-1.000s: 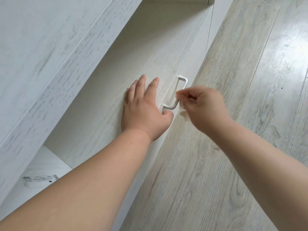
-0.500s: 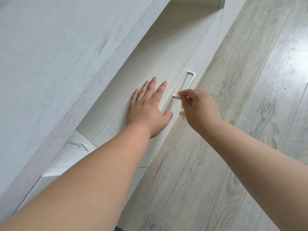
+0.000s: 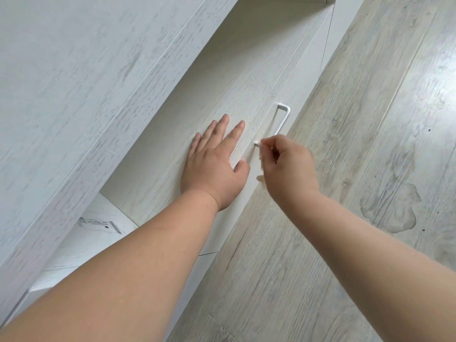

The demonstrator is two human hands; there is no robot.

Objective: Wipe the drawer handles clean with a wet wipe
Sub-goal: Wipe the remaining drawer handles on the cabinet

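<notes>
My left hand [image 3: 213, 166] lies flat on the top surface of the drawer unit [image 3: 172, 134], fingers straight and spread, thumb hooked over the front edge just beside the near end of the handle [image 3: 282, 119]. I read that as a brace: the palm steadies me and keeps the drawer front [image 3: 299, 70] from shifting while the other hand rubs.

My right hand [image 3: 286, 166] is curled, fingertips pinched on the wet wipe [image 3: 259, 156], a small white wad of which only slivers show at the fingertips and below the thumb. The pinch sits on the near end of the white bar handle, where its post meets the drawer front. Working with fingertips, not a flat palm, suits a thin bar: the wipe can wrap round it and reach into the corner at the post.

The far end of the handle stands bare towards the drawer front's far corner, so I judge this handle only partly covered, with a slide along the bar still due. The wood-look floor [image 3: 370, 169] spreads to the right. A lower shelf [image 3: 81, 243] with a printed label [image 3: 101, 224] shows under the left edge of the unit. Whether other handles remain, I cannot tell; none is in view.
</notes>
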